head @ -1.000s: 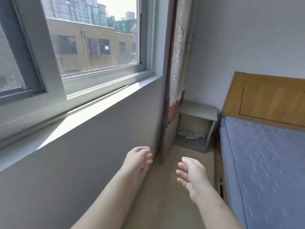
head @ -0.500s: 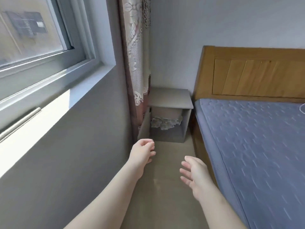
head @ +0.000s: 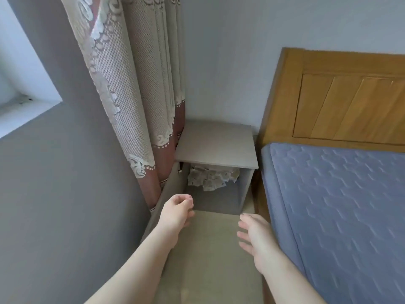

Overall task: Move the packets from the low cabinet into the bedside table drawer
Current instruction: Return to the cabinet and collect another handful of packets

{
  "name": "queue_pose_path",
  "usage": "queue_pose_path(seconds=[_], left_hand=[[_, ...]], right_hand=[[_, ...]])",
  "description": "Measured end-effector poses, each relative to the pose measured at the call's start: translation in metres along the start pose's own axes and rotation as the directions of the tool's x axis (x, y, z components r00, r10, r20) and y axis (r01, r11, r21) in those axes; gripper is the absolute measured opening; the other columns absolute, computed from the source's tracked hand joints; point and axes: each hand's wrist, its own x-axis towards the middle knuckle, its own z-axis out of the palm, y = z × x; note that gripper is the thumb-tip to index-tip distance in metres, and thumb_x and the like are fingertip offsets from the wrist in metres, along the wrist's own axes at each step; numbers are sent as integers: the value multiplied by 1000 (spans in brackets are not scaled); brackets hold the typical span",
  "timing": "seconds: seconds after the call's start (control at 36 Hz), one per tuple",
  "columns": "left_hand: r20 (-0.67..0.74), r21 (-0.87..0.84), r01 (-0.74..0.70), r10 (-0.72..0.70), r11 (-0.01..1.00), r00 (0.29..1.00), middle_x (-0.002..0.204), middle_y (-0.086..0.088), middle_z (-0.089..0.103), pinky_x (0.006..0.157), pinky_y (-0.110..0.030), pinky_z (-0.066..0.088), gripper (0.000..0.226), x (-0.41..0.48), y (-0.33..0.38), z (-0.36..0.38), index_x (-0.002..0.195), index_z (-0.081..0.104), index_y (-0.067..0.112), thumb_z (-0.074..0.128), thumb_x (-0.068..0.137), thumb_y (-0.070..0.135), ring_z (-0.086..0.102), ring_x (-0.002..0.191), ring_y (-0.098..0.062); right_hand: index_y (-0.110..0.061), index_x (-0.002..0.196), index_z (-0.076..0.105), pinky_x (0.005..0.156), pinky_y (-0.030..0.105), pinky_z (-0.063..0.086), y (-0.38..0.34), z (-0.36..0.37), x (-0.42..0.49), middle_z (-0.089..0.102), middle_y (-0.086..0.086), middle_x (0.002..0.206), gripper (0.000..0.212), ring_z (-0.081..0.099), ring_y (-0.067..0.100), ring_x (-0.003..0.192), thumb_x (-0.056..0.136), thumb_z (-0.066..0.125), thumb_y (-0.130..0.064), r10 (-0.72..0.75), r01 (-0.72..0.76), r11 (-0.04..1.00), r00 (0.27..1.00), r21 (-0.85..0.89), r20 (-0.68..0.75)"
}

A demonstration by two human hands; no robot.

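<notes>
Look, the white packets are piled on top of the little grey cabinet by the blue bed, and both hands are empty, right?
Not quite. The head view shows the packets piled inside the cabinet, in the open space under its top, not on it. The cabinet stands by the blue bed, and the left hand and right hand hold nothing.

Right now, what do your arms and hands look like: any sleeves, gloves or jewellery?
The left hand and the right hand are bare: no gloves, rings, watch or bands. The left arm and the right arm are uncovered, with no sleeve edge in view.
</notes>
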Motion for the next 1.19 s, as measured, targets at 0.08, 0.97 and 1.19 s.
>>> queue_pose_path(seconds=[0.08, 0.97, 1.19], left_hand=[[-47, 48, 29, -27, 998, 999, 89, 4, 61, 71, -27, 46, 13, 54, 0, 14, 86, 57, 25, 51, 92, 16, 61, 73, -12], [35, 731, 11, -54, 682, 998, 128, -10, 59, 94, -25, 43, 29, 663, -257, 170, 120, 60, 16, 51, 93, 23, 55, 119, -25], [28, 752, -31, 14, 659, 999, 136, -12, 50, 100, -31, 40, 42, 739, -340, 201, 136, 45, 17, 49, 95, 29, 48, 125, -30]], right_hand=[[-21, 85, 54, 84, 36, 44, -19, 9, 51, 57, 4, 102, 13, 55, 23, 94, 95, 49, -16, 39, -37, 998, 999, -59, 21], [-10, 95, 59, 72, 24, 34, 180, 138, 765, 57, 5, 81, 10, 53, 22, 85, 86, 60, -4, -59, 147, 816, 983, -559, 172], [-9, 83, 53, 58, 26, 33, 226, 139, 850, 54, 9, 80, 13, 49, 22, 83, 87, 56, 3, -120, 252, 750, 961, -612, 249]])
